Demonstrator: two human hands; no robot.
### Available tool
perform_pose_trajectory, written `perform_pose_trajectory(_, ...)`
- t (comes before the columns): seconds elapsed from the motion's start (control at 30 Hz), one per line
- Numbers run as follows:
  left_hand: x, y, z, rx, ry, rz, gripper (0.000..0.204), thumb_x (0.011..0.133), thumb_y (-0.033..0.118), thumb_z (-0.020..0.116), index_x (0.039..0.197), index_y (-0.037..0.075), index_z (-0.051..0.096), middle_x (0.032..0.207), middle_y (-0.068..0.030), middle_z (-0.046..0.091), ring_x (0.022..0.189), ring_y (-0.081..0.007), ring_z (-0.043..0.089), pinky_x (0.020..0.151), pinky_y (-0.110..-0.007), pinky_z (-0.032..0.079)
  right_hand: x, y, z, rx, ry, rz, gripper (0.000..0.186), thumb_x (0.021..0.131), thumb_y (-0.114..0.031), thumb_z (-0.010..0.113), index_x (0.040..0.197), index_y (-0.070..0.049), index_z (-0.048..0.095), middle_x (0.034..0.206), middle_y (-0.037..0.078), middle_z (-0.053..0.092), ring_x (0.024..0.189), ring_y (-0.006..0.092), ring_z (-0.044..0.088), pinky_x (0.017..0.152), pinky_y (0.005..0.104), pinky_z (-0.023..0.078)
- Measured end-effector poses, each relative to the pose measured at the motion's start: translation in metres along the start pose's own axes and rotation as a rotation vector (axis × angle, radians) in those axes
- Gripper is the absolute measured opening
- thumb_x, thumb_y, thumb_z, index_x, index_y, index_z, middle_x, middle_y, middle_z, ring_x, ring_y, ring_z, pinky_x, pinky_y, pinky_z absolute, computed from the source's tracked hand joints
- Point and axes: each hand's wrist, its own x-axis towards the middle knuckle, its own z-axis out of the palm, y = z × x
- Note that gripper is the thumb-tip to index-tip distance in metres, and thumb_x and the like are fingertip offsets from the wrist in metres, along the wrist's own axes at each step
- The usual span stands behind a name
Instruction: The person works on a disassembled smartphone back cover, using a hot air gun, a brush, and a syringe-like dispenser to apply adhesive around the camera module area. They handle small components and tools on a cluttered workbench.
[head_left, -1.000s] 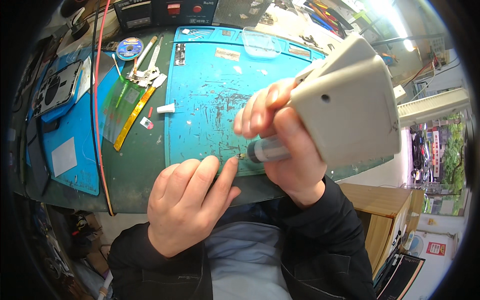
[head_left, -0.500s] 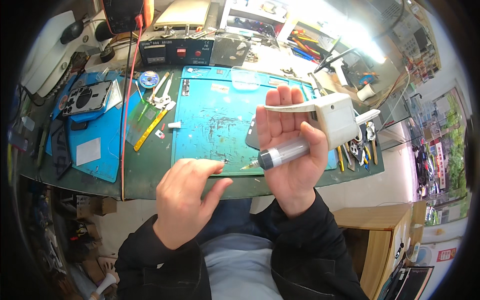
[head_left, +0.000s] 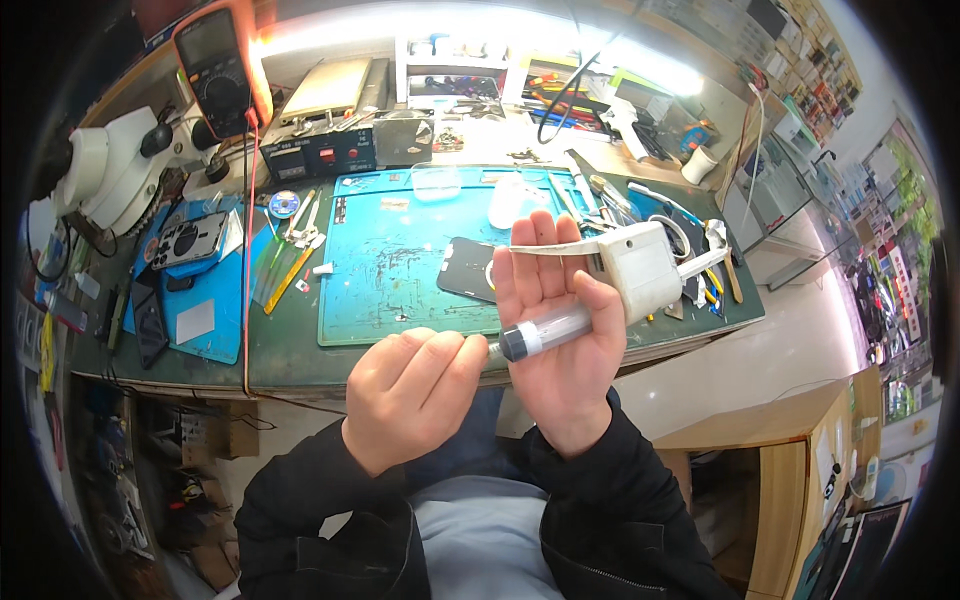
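A white hand-squeeze dispensing gun (head_left: 655,272) with a long lever lies across my right hand (head_left: 558,345). My right palm faces up, with the thumb over the clear syringe barrel (head_left: 562,327) and the fingers behind the lever. The barrel points left and ends in a black collar (head_left: 514,342). At its tip my left hand (head_left: 420,395) is closed, thumb and fingers pinched on the dispensing needle (head_left: 494,349), which they mostly hide. Behind my right hand, a dark phone panel (head_left: 466,268) lies on the blue work mat (head_left: 390,235).
Tweezers and a yellow tool (head_left: 285,278) lie left of the mat, near a solder spool (head_left: 284,205). A phone frame (head_left: 190,240) rests farther left. Behind stand a multimeter (head_left: 220,75), a black power unit (head_left: 320,153) and a microscope (head_left: 110,185). Several hand tools lie at right.
My left hand has moved right and closed on the needle, which was bare before. The gun has shifted slightly left in my right hand's hold. My view has tilted up, showing more bench behind.
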Motion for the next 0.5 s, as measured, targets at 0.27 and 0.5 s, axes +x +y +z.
perform_pose_trajectory(0.27, 0.011, 0.016, 0.013, -0.043, -0.088, 0.261, 0.022, 0.072, -0.006, 0.073, 0.093, -0.005, 0.067, 0.075, -0.0058, 0.056, 0.059, -0.0199, 0.057, 0.052, -0.030, 0.048, -0.028, -0.022, -0.013, 0.217, 0.118, -0.049, 0.046, 0.098, -0.015, 0.053, 0.143, -0.005, 0.056, 0.154, 0.014, 0.054, 0.147, 0.0290, 0.047, 0.127, 0.0483, 0.034)
perform_pose_trajectory(0.5, 0.021, 0.047, 0.012, -0.804, -0.362, -0.246, 0.008, 0.093, 0.005, 0.067, 0.089, -0.001, 0.065, 0.068, -0.0075, 0.052, 0.060, -0.0209, 0.055, 0.054, -0.030, 0.046, -0.048, -0.041, -0.034, 0.191, -0.098, -0.233, 0.049, 0.099, -0.022, 0.050, 0.147, -0.009, 0.052, 0.148, 0.015, 0.059, 0.139, 0.0309, 0.054, 0.127, 0.0515, 0.033)
